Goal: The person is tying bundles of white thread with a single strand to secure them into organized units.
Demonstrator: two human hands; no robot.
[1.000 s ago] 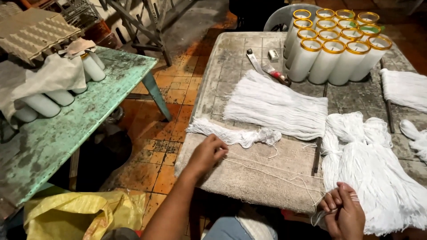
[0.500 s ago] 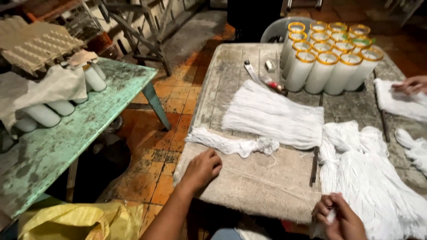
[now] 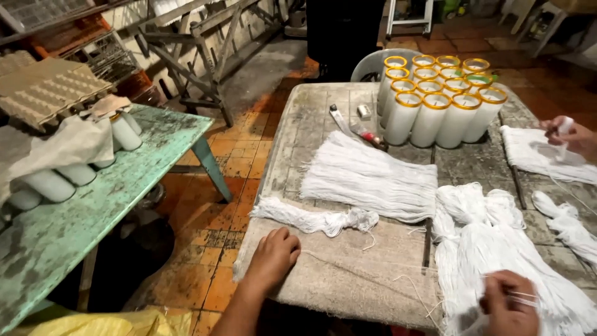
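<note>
A worn grey bench is being worked at. A single white string is being stretched across it, running left to right, pinned under the flattened left hand and pinched by the closed right hand beside a string bundle.

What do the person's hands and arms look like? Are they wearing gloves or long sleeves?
No gloves: the left hand and the right hand are both bare. The left forearm is bare too, with no sleeve, watch or bracelet showing. Only the right hand itself is in the picture, so its arm cannot be seen. No rings can be made out.
</note>
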